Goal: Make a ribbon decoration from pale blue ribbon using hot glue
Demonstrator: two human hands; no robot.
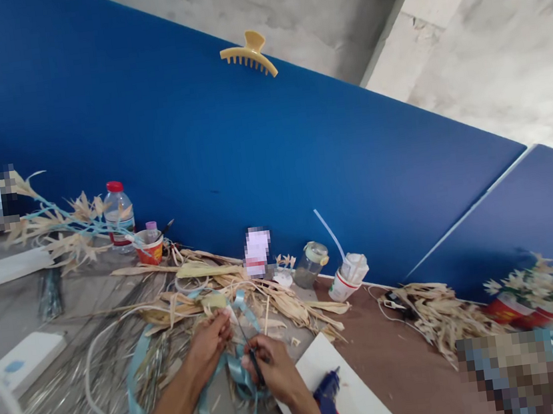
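My left hand [211, 342] pinches a pale dried husk piece together with the end of a light blue ribbon [141, 378] at the table's near middle. My right hand [271, 372] is closed around a thin dark tool, which looks like small scissors [255, 364], held upright against the ribbon. The ribbon loops down and left across the table below both hands. A heap of dried corn husks [226, 287] lies just beyond my fingers.
A blue glue gun [330, 395] rests on a white sheet [320, 363] to the right. At the back stand a water bottle [118, 213], paper cups [151, 249], a glass jar [311, 264], and husk flowers [543, 288]. A blue partition [249, 150] carries a yellow hair clip [248, 54].
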